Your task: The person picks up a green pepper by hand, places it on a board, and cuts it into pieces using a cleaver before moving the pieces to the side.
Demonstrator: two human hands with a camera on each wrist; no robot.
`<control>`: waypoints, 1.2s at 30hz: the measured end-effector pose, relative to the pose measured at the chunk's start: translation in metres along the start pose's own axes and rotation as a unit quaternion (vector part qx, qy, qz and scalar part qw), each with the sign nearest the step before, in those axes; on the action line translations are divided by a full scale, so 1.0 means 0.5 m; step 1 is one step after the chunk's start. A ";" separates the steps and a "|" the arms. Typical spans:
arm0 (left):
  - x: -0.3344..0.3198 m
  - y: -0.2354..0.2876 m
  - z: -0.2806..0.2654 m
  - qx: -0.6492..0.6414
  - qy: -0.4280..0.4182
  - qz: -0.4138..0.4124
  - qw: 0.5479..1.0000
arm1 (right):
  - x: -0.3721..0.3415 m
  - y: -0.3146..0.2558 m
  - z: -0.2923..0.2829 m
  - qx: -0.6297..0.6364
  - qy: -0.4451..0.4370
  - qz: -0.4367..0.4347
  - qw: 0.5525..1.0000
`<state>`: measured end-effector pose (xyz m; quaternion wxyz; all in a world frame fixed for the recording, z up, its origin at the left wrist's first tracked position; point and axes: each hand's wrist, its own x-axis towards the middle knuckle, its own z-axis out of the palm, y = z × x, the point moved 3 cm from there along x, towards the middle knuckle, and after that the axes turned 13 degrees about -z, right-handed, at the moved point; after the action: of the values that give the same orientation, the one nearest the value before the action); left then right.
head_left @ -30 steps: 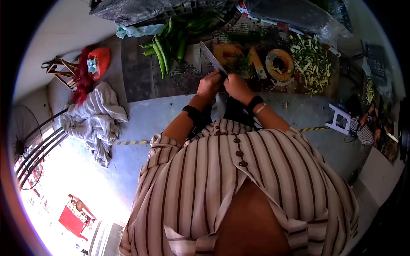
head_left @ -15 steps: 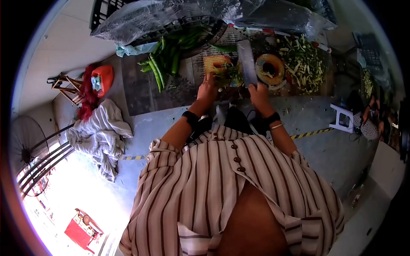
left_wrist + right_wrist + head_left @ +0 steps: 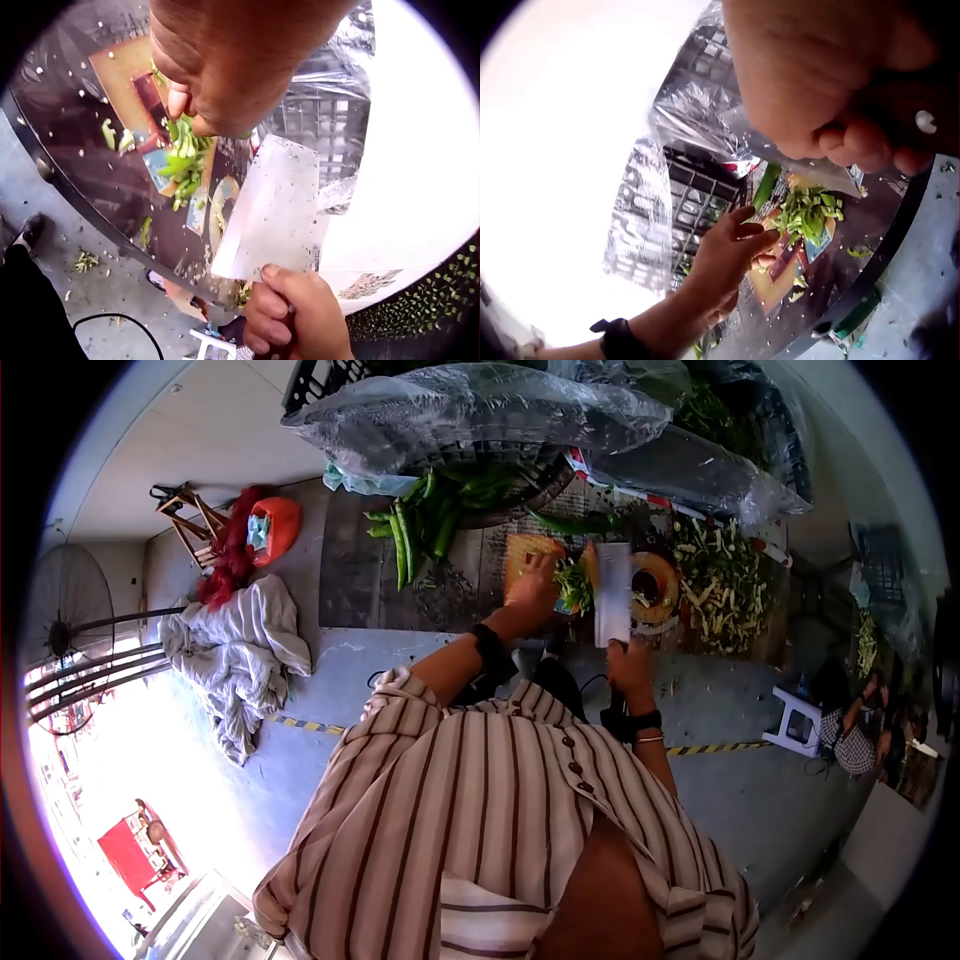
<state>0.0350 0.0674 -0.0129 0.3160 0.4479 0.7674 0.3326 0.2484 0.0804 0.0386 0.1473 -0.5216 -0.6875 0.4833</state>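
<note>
My right hand (image 3: 630, 668) grips the handle of a cleaver (image 3: 613, 595). Its broad blade stands between the two hands, beside a small heap of chopped green peppers (image 3: 573, 585). In the left wrist view the flat of the blade (image 3: 274, 206) shows, flecked with bits. My left hand (image 3: 532, 595) is at the other side of the heap, its fingertips right at the chopped pieces (image 3: 808, 214) in the right wrist view, with nothing gripped. One whole green pepper (image 3: 575, 521) lies behind the heap.
Several whole green peppers (image 3: 440, 520) lie at the back left of the dark table (image 3: 345, 575). A large pile of chopped peppers (image 3: 722, 595) covers its right end. Behind stand crates under clear plastic (image 3: 480, 405). A white stool (image 3: 793, 722) is on the floor to the right.
The hands were together at the cleaver, then parted. The cleaver swung to the right and now stands upright in view beside the heap. The left hand moved to the heap's left side.
</note>
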 end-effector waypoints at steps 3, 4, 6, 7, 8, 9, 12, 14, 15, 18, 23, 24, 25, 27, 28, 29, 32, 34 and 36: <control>0.006 -0.044 -0.067 -0.022 0.048 -0.063 0.997 | 0.007 0.029 0.043 -0.045 -0.070 -0.061 0.995; 0.007 -0.056 -0.091 -0.022 0.051 -0.065 0.996 | 0.004 0.012 0.061 -0.053 -0.115 -0.097 0.987; 0.008 -0.080 -0.148 0.028 0.134 -0.088 0.987 | -0.001 0.000 0.084 -0.109 -0.144 -0.128 0.975; 0.005 -0.088 -0.174 0.028 0.137 -0.089 0.986 | -0.001 0.016 0.103 -0.075 -0.153 -0.135 0.976; 0.004 -0.093 -0.197 0.041 0.151 -0.094 0.983 | 0.002 0.033 0.118 -0.041 -0.161 -0.142 0.976; 0.004 -0.099 -0.214 0.053 0.164 -0.098 0.980 | 0.005 0.031 0.124 -0.059 -0.175 -0.111 0.977; 0.023 -0.108 -0.239 0.078 0.180 -0.069 0.978 | 0.001 0.021 0.113 0.023 -0.145 0.040 0.988; 0.053 -0.107 -0.246 0.076 0.195 -0.055 0.976 | 0.012 0.032 0.102 0.005 -0.104 0.002 0.995; 0.071 -0.101 -0.248 0.088 0.198 -0.024 0.976 | 0.018 0.041 0.093 -0.011 -0.062 -0.033 0.997; 0.136 -0.088 -0.249 0.119 0.198 0.005 0.973 | 0.032 0.077 0.078 -0.037 -0.042 -0.083 0.995; 0.234 -0.086 -0.230 0.218 0.230 0.029 0.948 | 0.012 0.055 0.082 -0.109 -0.064 -0.138 0.982; 0.243 -0.086 -0.229 0.216 0.230 0.031 0.948 | 0.009 0.052 0.090 -0.124 -0.059 -0.179 0.974; 0.253 -0.091 -0.227 0.250 0.209 0.010 0.945 | 0.008 0.057 0.096 -0.117 -0.065 -0.169 0.976; 0.272 -0.102 -0.230 0.285 0.186 -0.008 0.940 | 0.007 0.055 0.100 -0.113 -0.055 -0.167 0.978; 0.281 -0.114 -0.230 0.289 0.161 -0.016 0.943 | 0.000 0.056 0.099 -0.108 -0.046 -0.162 0.980; 0.285 -0.127 -0.227 0.295 0.134 -0.022 0.946 | -0.001 0.061 0.098 -0.106 -0.042 -0.154 0.981; 0.295 -0.166 -0.222 0.292 0.225 0.041 0.929 | 0.006 0.071 0.094 -0.083 -0.062 -0.141 0.985; 0.246 -0.097 -0.234 0.238 0.233 0.065 0.941 | 0.010 0.051 0.088 -0.083 -0.063 -0.143 0.984; 0.187 -0.057 -0.241 0.186 0.246 0.081 0.948 | 0.008 0.053 0.084 -0.090 -0.006 -0.218 0.972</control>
<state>-0.1103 0.1133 0.0165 0.0002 0.4634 0.8305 0.3089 0.2321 0.0621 -0.0049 0.1972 -0.3676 -0.8260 0.3792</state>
